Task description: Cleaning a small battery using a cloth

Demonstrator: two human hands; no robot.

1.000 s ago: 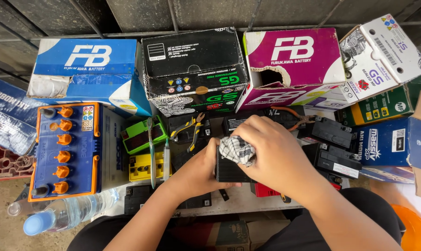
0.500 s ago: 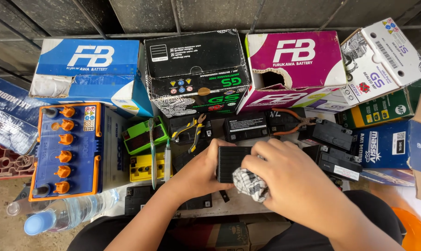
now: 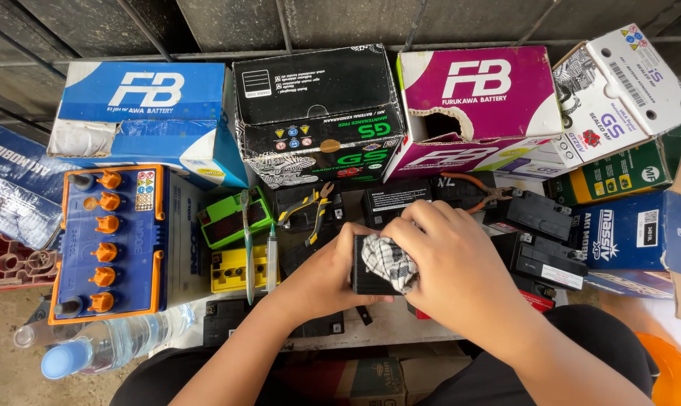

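Boxes point(image 3: 318, 113) of cardboard line the back of the bench point(image 3: 401, 327), with a blue battery point(image 3: 111, 240) with orange caps at left. Mid-bench, the left hand point(image 3: 329, 274) grips a small black battery point(image 3: 370, 274), fingers curled around it. The right hand point(image 3: 449, 263), fingers closed, presses a checked rag point(image 3: 389, 263) against it.

Black battery, checked cloth, bright cartons

The small battery point(image 3: 367, 274) is black; the cloth point(image 3: 389, 262) on it is checked black and white. Behind stand a blue carton point(image 3: 141, 101), a black carton point(image 3: 318, 101) with green lettering and a magenta carton point(image 3: 479, 94). The big battery point(image 3: 111, 244) has a blue top with orange caps. The bottle point(image 3: 107, 346) is clear with a light blue cap.
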